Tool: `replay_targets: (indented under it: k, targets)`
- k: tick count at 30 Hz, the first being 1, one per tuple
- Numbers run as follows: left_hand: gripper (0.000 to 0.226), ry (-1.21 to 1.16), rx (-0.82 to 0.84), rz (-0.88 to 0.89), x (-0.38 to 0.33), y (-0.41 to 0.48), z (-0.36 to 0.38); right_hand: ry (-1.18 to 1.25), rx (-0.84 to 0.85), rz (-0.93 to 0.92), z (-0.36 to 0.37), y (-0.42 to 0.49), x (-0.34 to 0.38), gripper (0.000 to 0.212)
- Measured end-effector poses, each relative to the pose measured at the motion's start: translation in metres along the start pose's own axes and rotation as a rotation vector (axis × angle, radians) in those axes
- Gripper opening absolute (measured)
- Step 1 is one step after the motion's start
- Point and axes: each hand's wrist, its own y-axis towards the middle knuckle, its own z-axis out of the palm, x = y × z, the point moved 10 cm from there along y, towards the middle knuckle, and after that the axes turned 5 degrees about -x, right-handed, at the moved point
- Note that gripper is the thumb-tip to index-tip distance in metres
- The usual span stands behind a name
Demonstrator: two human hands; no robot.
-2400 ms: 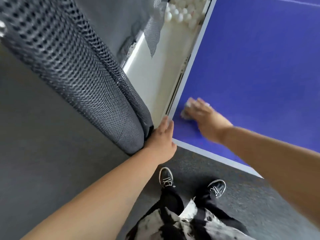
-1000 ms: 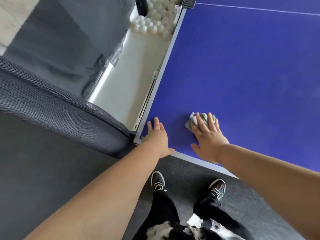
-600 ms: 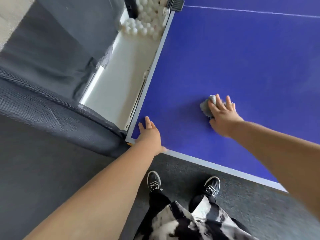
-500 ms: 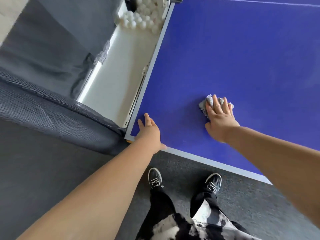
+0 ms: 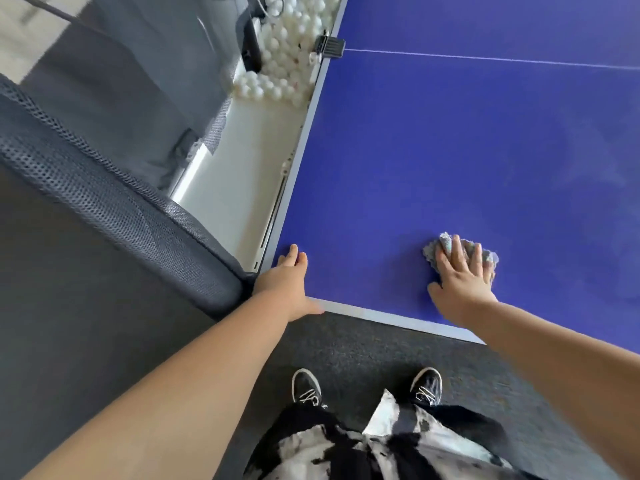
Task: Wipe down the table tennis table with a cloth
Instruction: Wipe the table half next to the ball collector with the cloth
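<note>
The blue table tennis table fills the right of the head view, with a pale border along its near and left edges. A crumpled grey cloth lies on the blue surface near the front edge. My right hand presses flat on top of it, fingers spread, covering most of it. My left hand rests palm down on the table's near left corner, holding nothing.
A white trough runs along the table's left side, with several white balls piled at its far end. Dark mesh netting hangs to the left. The net clamp sits at the table's edge. My shoes stand on grey carpet.
My right hand has slid the cloth away from the left corner, out over the table to the right, then back toward the front edge. My left hand has stayed on the corner.
</note>
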Motion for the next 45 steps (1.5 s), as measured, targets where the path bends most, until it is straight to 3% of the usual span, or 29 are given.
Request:
replay_targets:
  k: [5, 8, 11, 13, 17, 21, 24, 28, 33, 37, 41, 43, 45]
  targets:
    - [0.116, -0.070, -0.077, 0.042, 0.018, -0.009, 0.002, -0.075, -0.099, -0.263, 0.043, -0.037, 0.124, 0.094]
    - [0.109, -0.188, -0.159, 0.011, 0.030, -0.024, 0.014, -0.160, -0.022, -0.458, 0.062, -0.058, 0.191, 0.093]
    - [0.101, -0.192, -0.165, 0.044, 0.036, -0.042, 0.030, -0.225, 0.077, -0.633, 0.066, -0.075, 0.213, 0.098]
    - [0.097, -0.192, -0.141, 0.070, 0.041, -0.048, 0.034, -0.235, 0.088, -0.586, 0.051, -0.069, 0.189, 0.095]
    - [0.086, -0.280, -0.156, 0.075, 0.055, -0.051, 0.026, -0.039, 0.170, -0.115, 0.032, -0.057, 0.107, 0.101]
    - [0.068, -0.399, -0.224, 0.089, 0.066, -0.059, 0.018, -0.100, 0.128, -0.035, 0.046, -0.053, 0.133, 0.105]
    - [0.047, -0.445, -0.274, 0.079, 0.084, -0.069, 0.021, -0.067, 0.046, -0.163, 0.050, -0.039, 0.206, 0.106]
    - [0.035, -0.399, -0.275, 0.024, 0.114, -0.079, 0.026, -0.055, 0.088, -0.403, 0.064, -0.044, 0.305, 0.110]
    - [0.033, -0.410, -0.299, -0.044, 0.134, -0.082, 0.021, -0.235, 0.064, -0.564, 0.061, -0.044, 0.311, 0.106]
    - [0.029, -0.519, -0.376, -0.071, 0.127, -0.086, 0.018, -0.256, 0.088, -0.546, 0.055, -0.023, 0.320, 0.115]
    - [0.032, -0.530, -0.347, -0.113, 0.114, -0.097, 0.041, -0.341, 0.002, -0.700, 0.069, -0.056, 0.320, 0.099]
    - [0.033, -0.527, -0.268, -0.117, 0.103, -0.108, 0.065, -0.324, -0.054, -0.845, 0.072, -0.091, 0.313, 0.080]
    - [0.032, -0.536, -0.211, -0.113, 0.093, -0.124, 0.084, -0.317, -0.003, -0.947, 0.077, -0.124, 0.308, 0.060]
